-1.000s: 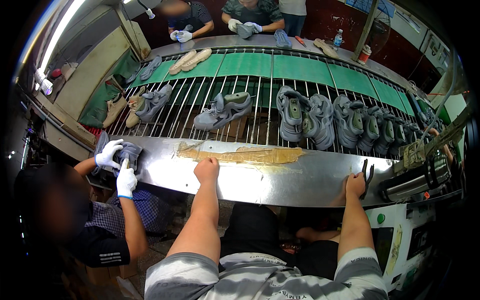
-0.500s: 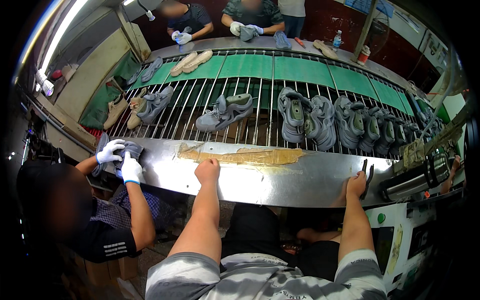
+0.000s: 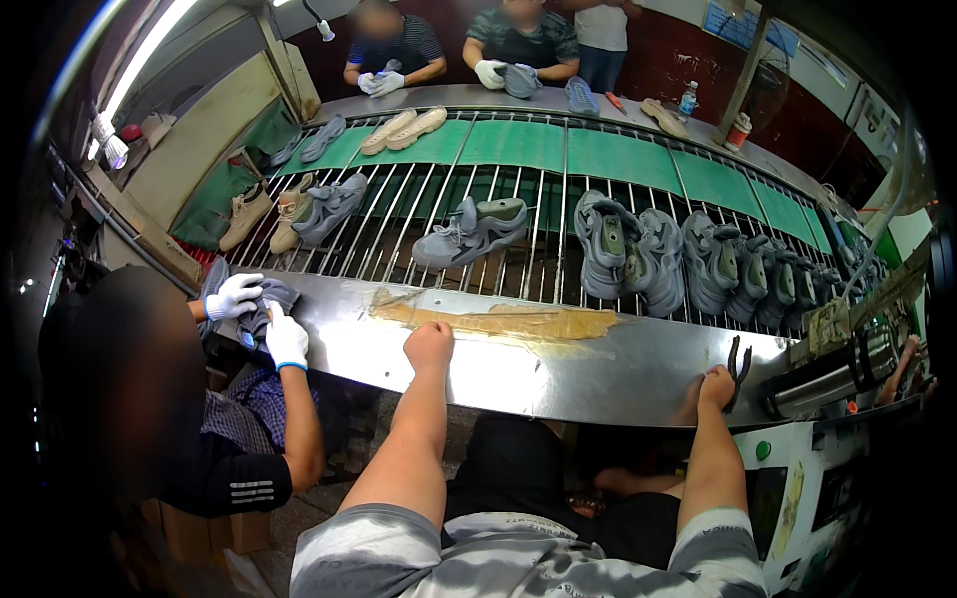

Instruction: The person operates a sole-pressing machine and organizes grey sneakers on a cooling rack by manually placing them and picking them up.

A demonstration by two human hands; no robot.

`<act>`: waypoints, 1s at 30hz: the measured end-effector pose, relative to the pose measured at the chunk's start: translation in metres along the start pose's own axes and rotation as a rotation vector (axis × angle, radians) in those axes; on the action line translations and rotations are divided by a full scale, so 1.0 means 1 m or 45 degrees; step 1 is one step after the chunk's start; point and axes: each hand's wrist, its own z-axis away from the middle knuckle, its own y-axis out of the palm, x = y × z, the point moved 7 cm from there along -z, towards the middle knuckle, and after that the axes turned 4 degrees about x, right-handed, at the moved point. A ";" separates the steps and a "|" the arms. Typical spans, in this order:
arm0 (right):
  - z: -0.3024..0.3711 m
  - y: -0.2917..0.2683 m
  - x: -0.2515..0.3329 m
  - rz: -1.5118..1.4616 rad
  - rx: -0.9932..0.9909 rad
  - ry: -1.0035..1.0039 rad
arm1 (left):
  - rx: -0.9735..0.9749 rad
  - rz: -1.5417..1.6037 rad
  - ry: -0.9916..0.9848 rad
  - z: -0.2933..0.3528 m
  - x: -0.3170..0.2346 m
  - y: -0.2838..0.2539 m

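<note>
My left hand is closed in a fist on the metal ledge, beside the worn tan tape stuck along its surface. Nothing pokes out of that fist. Farther right, my right hand grips a pair of dark pliers, whose two slim prongs point up and away from me. On the rack beyond the ledge, a single grey sneaker lies in front of my left hand. A row of grey sneakers stands to the right of it.
A co-worker's gloved hands handle a grey shoe piece at left. Metal rods form the rack, with a green belt behind. Two people work across it. A steel flask lies right, above a white machine.
The whole view has shifted a little, so the scene sits lower and farther right. My fist stays on the ledge and my right hand keeps the pliers. The left co-worker's gloved hands have shifted on the shoe piece.
</note>
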 end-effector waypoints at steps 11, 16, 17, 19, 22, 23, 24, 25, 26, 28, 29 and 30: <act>0.002 -0.005 0.021 0.127 0.060 0.055 | -0.065 -0.003 0.047 -0.002 0.003 -0.003; 0.007 -0.010 0.031 0.081 0.090 0.078 | -0.058 0.002 0.035 -0.002 0.004 -0.005; 0.008 -0.009 0.032 0.090 0.103 0.083 | -0.059 0.010 0.034 -0.002 0.005 -0.006; 0.008 -0.009 0.032 0.107 0.121 0.098 | -0.063 -0.003 0.033 -0.004 0.006 -0.004; 0.013 -0.012 0.040 0.169 0.159 0.100 | -0.034 -0.023 0.022 -0.007 0.009 -0.002; 0.011 -0.006 0.036 0.161 0.179 0.077 | -0.021 -0.030 0.024 -0.008 0.010 0.001; 0.009 -0.003 0.035 0.190 0.177 0.068 | -0.003 -0.043 0.028 -0.009 0.012 0.002; 0.009 0.001 0.035 0.220 0.181 0.063 | -0.011 -0.033 0.056 -0.007 0.013 0.002; 0.011 0.004 0.033 0.251 0.186 0.058 | -0.006 -0.053 0.066 -0.005 0.014 0.001; 0.015 0.012 0.035 0.231 0.194 -0.008 | -0.013 -0.078 0.098 -0.008 0.011 -0.001; 0.015 0.017 0.038 0.223 0.191 -0.045 | -0.027 -0.076 0.142 -0.013 0.011 0.002; 0.017 0.024 0.049 0.174 0.155 -0.105 | -0.042 -0.074 0.182 -0.015 0.013 0.006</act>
